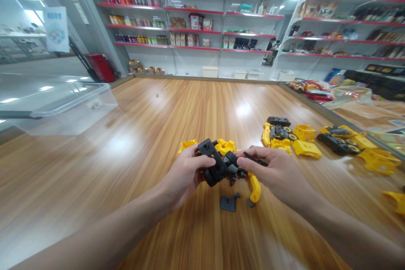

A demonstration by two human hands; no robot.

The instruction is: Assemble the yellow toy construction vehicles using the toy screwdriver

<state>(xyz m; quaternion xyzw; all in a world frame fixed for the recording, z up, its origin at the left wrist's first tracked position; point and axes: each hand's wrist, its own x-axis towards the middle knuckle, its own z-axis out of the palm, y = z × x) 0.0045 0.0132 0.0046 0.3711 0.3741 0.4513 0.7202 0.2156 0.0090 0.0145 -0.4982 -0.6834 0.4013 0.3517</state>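
Observation:
My left hand [186, 173] grips a black toy vehicle chassis [214, 163], its thumb pressed on the flat face. My right hand [274, 168] pinches a thin dark piece [253, 159] just to the right of the chassis; its exact kind is hard to make out. Under and behind the hands lie yellow toy parts [225, 147] and several dark grey bits. A curved yellow toy arm [254, 188] rests below my right fingers. Nearer to me, a small grey square plate [228, 203] lies flat on the wooden table [196, 240].
More yellow and black toy vehicle parts [305, 148] lie at the right, with another group [376, 158] by the table's edge. A clear plastic bin [72, 109] stands at the left. Stocked shelves [196, 27] rise behind the table. Packaged goods [316, 88] lie beyond the right edge.

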